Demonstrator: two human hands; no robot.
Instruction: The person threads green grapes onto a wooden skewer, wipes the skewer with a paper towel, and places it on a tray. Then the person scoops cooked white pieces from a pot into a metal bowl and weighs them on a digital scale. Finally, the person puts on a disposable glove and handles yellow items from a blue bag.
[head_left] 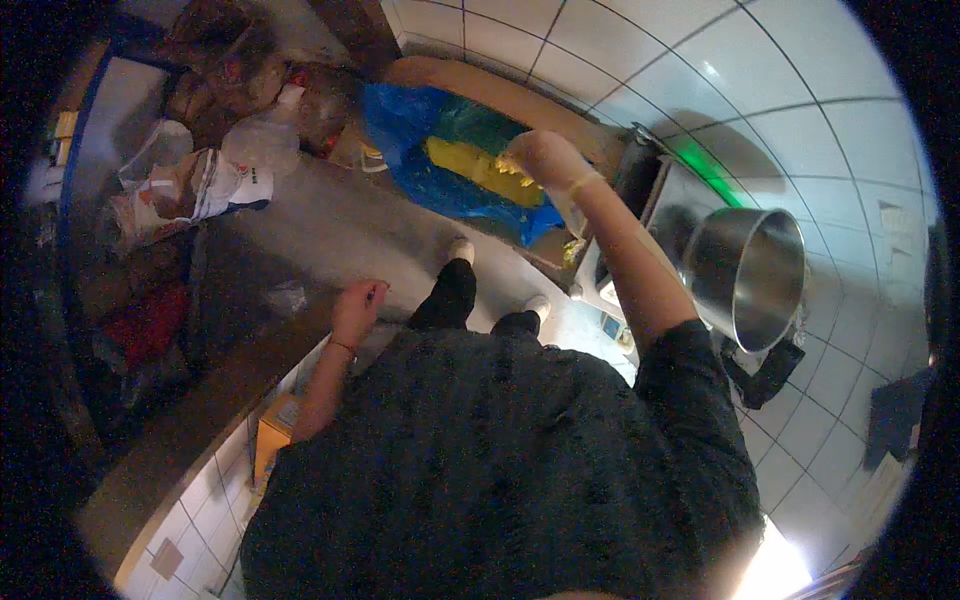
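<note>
My right hand [545,160] is closed on a clump of small yellow pieces [515,172], too small in view to name. It is above a blue plastic bag [400,125] spread open in a long cardboard box [455,78]. More yellow material [470,165] lies inside the bag. Just under my right wrist is something pale and see-through that I cannot name. My left hand [358,312] hangs apart at the left, fingers curled, with a small dark spot at the fingertips; what it holds, if anything, does not show.
A large metal pot [768,280] stands by the tiled wall at the right. More yellow bits [573,252] sit at the box's near corner. On the left are plastic bags [235,180] and a wooden ledge [190,430]. Below it is a yellow-orange box [275,435]. My feet are on the floor.
</note>
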